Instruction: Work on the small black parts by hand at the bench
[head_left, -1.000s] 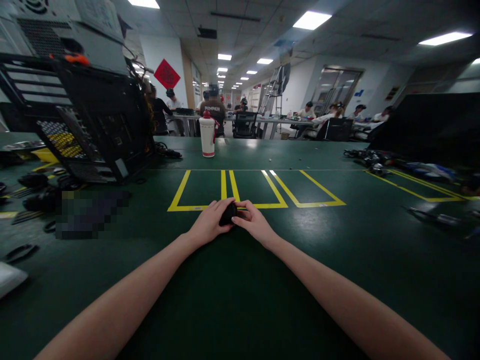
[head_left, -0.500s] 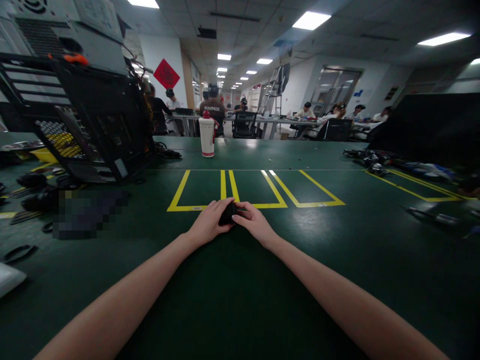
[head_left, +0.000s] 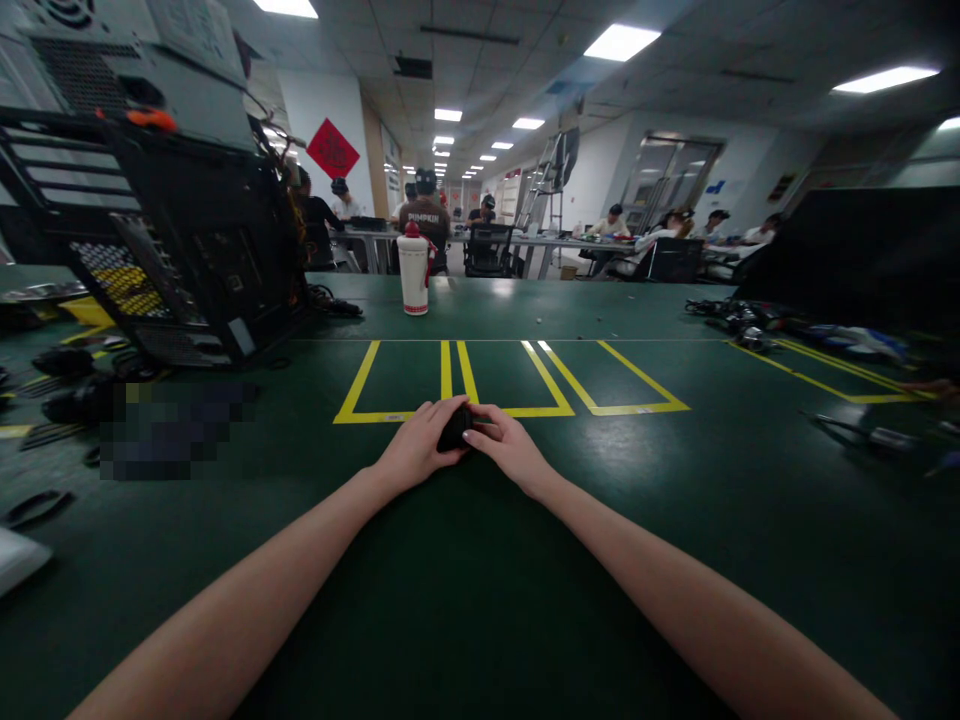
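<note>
Between my two hands is a small, dark, rounded object (head_left: 454, 432), mostly covered by fingers, so its kind cannot be made out. My left hand (head_left: 417, 440) wraps it from the left, fingers over the top and thumb along the near side. From the right, my right hand (head_left: 510, 448) pinches its edge, the thumb resting on the near face. Both hands are low over the green table (head_left: 480, 580), just at the near edge of the yellow tape outlines (head_left: 536, 411).
A white bottle with a red lid (head_left: 415, 272) stands beyond the tape. At left sits an open black computer case (head_left: 210, 250) with cables near it. Dark cables (head_left: 742, 322) and a black panel (head_left: 862, 245) are at right. Several people sit at tables (head_left: 487, 238) farther back.
Both hands and the dark object stay almost exactly in place. At the far right edge, a blurred dark shape has shifted slightly.
</note>
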